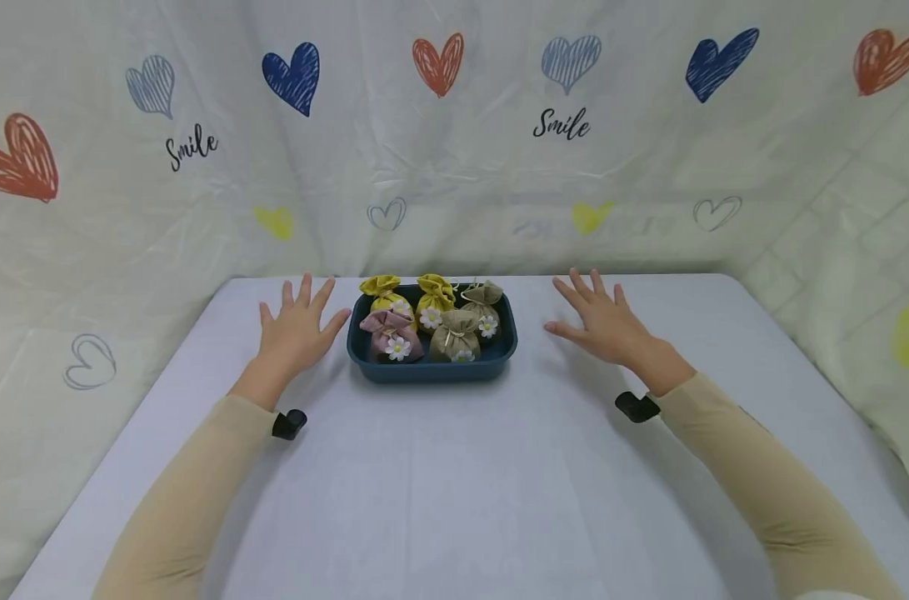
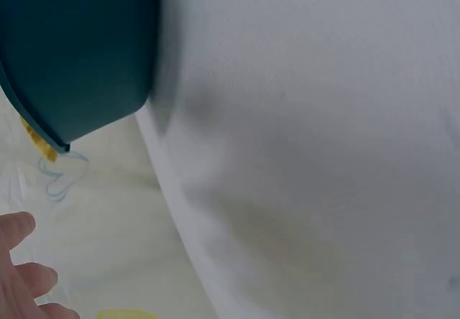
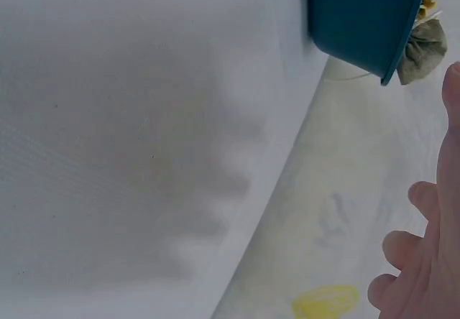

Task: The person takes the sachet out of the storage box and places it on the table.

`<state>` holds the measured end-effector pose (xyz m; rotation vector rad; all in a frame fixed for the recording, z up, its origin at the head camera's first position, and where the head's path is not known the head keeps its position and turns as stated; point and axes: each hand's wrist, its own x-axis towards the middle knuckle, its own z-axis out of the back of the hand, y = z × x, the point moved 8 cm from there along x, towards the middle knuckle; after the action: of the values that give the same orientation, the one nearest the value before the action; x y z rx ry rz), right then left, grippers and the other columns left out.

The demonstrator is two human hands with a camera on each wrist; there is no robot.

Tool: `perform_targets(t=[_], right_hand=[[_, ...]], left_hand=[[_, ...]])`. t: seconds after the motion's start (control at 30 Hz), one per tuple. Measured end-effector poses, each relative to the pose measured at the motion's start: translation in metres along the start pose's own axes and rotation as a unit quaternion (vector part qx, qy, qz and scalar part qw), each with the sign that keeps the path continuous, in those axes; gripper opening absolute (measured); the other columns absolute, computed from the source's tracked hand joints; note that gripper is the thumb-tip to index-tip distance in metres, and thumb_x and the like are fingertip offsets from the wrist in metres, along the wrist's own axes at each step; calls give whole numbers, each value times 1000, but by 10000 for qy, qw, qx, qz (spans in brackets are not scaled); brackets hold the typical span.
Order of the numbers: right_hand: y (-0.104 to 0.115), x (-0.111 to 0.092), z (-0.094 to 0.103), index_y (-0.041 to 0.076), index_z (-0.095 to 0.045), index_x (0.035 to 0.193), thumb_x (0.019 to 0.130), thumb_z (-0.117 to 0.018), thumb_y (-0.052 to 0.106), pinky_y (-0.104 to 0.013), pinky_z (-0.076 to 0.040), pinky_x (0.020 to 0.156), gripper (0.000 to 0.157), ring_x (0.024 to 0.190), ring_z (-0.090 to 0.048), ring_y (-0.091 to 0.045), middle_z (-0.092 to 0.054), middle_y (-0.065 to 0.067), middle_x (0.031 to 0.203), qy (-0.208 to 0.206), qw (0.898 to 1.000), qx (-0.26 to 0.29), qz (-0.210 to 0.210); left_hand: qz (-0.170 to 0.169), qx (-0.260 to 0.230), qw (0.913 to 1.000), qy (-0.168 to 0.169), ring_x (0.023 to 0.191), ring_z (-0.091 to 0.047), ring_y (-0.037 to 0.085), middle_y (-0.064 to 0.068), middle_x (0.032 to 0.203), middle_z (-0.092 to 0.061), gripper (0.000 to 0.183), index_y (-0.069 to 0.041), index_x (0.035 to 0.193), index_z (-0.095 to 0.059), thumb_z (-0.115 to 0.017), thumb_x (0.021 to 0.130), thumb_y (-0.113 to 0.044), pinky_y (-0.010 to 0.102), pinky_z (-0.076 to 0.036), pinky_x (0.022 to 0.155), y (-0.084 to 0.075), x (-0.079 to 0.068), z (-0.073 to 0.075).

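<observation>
A dark blue rectangular tray (image 1: 433, 372) stands near the far edge of the table. Several small drawstring pouches with white flowers fill it: a yellow pouch (image 1: 382, 288) and another yellow pouch (image 1: 436, 292) behind, a pink pouch (image 1: 390, 327) in front, a grey-green pouch (image 1: 456, 332) beside it, and a similar pouch (image 1: 483, 298) at the right rear. My left hand (image 1: 292, 333) is spread just left of the tray, apart from it. To the tray's right, farther off, my right hand (image 1: 600, 321) hovers with fingers spread. Neither hand holds anything.
A white cloth covers the table (image 1: 424, 483). Behind it hangs a pale curtain (image 1: 491, 167) printed with hearts and the word "Smile". Each wrist carries a small black device, one on the left (image 1: 289, 424) and one on the right (image 1: 637, 407).
</observation>
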<state>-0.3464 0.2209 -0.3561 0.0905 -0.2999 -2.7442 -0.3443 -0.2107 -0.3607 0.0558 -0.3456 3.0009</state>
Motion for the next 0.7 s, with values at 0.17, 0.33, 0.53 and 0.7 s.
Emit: perform_targets(t=[0.17,0.33,0.53,0.7], right_hand=[[6,-3,0,12,-12,167,103,-48,63,-69,8,116,89,153,14,-43,1,-21,170,28,10000,39,75],[12,-3,-2,14,-12,167,103,-47,62,-70,5,116,87,153,8,-45,-1,-21,170,64,9998,36,169],[13,-3,-4,14,-13,167,104,-48,60,-69,4,117,85,154,5,-47,-3,-21,170,29,9995,126,294],[16,-3,-5,12,-19,166,104,-52,56,-66,2,119,83,153,2,-47,-7,-22,169,-45,9986,285,442]], left_hand=[[-104,-38,9999,21,152,4,50,23,169,-1,80,-17,167,-14,-30,105,-66,78,4,111,-6,-1,0],[-146,-97,9998,106,153,3,48,21,169,0,80,-17,167,-13,-30,106,-65,76,2,113,-9,-4,-3],[-240,-122,9996,97,154,2,46,20,170,-1,81,-15,167,-12,-29,106,-65,75,-1,114,-12,-5,-5],[-336,-127,9993,58,154,0,44,19,170,-2,80,-15,167,-12,-30,107,-63,75,-3,115,-14,-7,-5]])
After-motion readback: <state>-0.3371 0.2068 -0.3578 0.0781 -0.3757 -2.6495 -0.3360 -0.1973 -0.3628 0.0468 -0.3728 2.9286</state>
